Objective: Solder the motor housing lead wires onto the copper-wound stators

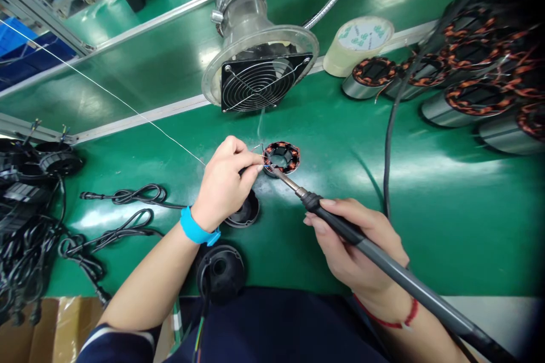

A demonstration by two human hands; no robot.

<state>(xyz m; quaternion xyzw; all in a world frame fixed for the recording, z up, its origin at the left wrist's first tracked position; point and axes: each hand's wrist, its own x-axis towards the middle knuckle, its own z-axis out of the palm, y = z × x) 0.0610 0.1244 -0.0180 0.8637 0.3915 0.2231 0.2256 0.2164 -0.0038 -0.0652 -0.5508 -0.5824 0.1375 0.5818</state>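
My right hand grips a soldering iron by its dark handle. The iron's metal tip reaches the near-left rim of a small motor stator with copper windings, and faint smoke rises there. My left hand, wearing a blue wristband, is closed in a pinch just left of the stator. A thin strand of solder wire runs from the upper left into this hand. A short blue lead shows at its fingertips; the exact joint is too small to make out. Partly hidden under that hand lies a black round cap.
A fume extractor with a fan grille hangs just behind the stator. More stators and a tape roll stand at right. Black cables and housings lie left. Another black cap sits near the front edge.
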